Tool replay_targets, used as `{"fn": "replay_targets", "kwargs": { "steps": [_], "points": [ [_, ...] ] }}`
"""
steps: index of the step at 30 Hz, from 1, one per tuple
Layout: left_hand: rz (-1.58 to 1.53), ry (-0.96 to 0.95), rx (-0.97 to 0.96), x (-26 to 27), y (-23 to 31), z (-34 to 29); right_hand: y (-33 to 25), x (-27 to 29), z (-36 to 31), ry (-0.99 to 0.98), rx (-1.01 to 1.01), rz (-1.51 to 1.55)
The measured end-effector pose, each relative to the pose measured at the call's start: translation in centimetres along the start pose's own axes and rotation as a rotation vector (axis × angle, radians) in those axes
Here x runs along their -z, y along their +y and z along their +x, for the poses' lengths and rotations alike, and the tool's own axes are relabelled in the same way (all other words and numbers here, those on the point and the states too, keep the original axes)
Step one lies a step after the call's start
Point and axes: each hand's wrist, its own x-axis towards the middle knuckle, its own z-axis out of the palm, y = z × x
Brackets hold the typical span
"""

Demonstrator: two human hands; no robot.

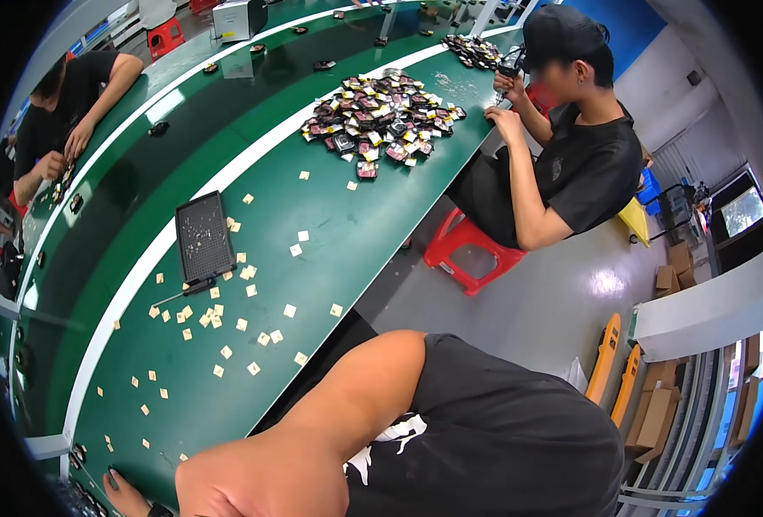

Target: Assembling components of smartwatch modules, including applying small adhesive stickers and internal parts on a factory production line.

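At the lower left edge, my left hand [127, 495] is low over the green table [313, 276], with a dark watch [159, 510] at the wrist. One of its digits stretches out; the others are cut off or hidden, so I cannot tell what it holds. Just beyond it are small black parts [78, 455]. My right arm [261, 470] comes from a black sleeve and bends across the bottom; its hand is outside the picture. Small cream square pieces [241, 325] lie scattered over the table. Among them rests a black tray [202, 237] holding small bits.
A large heap of black modules with pale labels [381, 121] covers the far table. A person in a black cap [584, 155] sits at right on a red stool [472, 250], holding something dark. Another person [71, 121] bends over the dark conveyor belt [140, 181] opposite.
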Motion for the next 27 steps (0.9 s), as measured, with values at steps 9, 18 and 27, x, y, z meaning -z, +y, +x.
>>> {"fn": "replay_targets", "kwargs": {
  "steps": [9, 18, 27],
  "points": [
    [-0.133, 0.193, -0.396, -12.8, 11.1, -5.4, -6.2, -2.0, -3.2, -0.169, 0.106, -0.172],
    [-0.245, 0.375, -0.778, -29.9, 28.8, -16.6, -10.4, -3.0, -5.2, -0.299, 0.208, 0.055],
    [0.885, -0.513, 0.21, -0.3, 3.8, -3.0, -17.5, 2.0, -12.2, 0.412, 0.02, -1.003]
  ]
}}
